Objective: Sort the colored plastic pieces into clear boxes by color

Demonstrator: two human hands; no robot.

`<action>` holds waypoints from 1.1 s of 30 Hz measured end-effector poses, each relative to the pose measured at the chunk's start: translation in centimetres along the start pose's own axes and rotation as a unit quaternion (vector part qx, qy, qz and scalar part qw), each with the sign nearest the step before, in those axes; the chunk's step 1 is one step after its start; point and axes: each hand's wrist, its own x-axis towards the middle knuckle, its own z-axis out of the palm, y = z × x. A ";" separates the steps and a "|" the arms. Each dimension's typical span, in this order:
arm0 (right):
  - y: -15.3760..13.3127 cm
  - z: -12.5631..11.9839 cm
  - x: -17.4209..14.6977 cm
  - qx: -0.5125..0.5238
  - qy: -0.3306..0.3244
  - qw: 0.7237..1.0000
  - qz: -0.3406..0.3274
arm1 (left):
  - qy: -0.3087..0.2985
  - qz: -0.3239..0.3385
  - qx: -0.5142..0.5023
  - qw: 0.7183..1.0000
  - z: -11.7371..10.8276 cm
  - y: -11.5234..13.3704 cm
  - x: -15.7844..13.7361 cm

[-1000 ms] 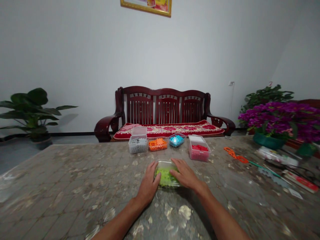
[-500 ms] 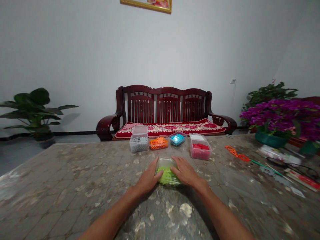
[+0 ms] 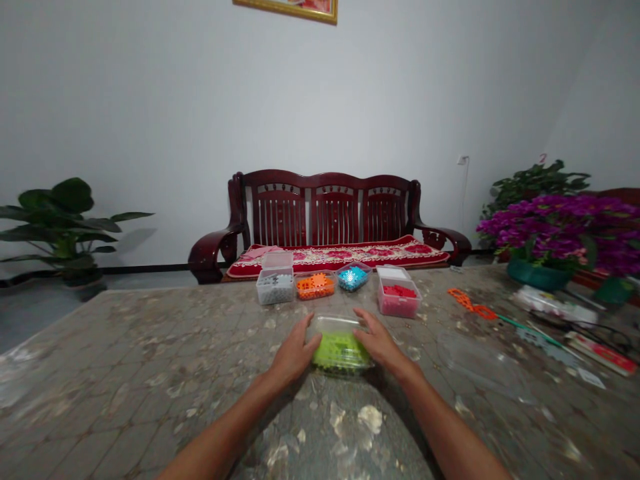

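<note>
A clear plastic box (image 3: 343,353) of lime-green toy pieces sits on the table in front of me. My left hand (image 3: 296,348) is at its left side, thumb and fingers apart, fingertips at the rim. On the opposite side my right hand (image 3: 379,341) has its fingers stretched out, with the thumb near the box's right edge. Whether the fingertips still touch the plastic I cannot tell. Behind it stand a box of grey pieces (image 3: 276,288), a box of orange pieces (image 3: 315,285), a box of blue pieces (image 3: 353,277) and a box of red pieces (image 3: 399,302).
To the right lie a clear plastic lid (image 3: 483,363), linked orange pieces (image 3: 471,305) on a green rod, a grey toothed strip (image 3: 547,345) and a red-and-white item (image 3: 603,353). Purple flowers (image 3: 560,223) stand at the back right. Beyond the patterned table (image 3: 165,373) is a wooden bench (image 3: 333,207).
My hands have spread apart slightly, the thumbs drawing back from over the green pieces toward the box's sides. More of the box shows. The view has shifted a little.
</note>
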 end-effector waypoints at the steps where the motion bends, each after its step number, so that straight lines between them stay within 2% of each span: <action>1: -0.1 -0.1 0.0 -0.004 0.000 1.000 0.003 | 0.005 -0.001 -0.006 1.000 0.0 -0.1 0.1; 7: 0.2 -0.4 0.3 -0.024 0.003 1.000 0.000 | 0.027 -0.006 -0.024 0.999 0.3 -0.3 0.5; 14: 0.9 -0.3 1.6 -0.006 0.055 0.998 -0.017 | 0.084 0.023 -0.003 0.996 0.2 1.5 0.6; 22: 0.2 -0.6 1.7 -0.008 0.074 0.997 -0.028 | 0.116 -0.018 -0.038 0.992 0.2 1.3 1.0; 28: -0.1 -1.2 1.4 0.015 0.100 0.995 -0.007 | 0.114 -0.018 -0.089 0.989 0.0 0.8 1.1; 33: -1.4 -2.0 1.7 0.064 0.139 0.988 -0.023 | 0.082 -0.002 -0.138 0.987 -0.3 1.3 1.4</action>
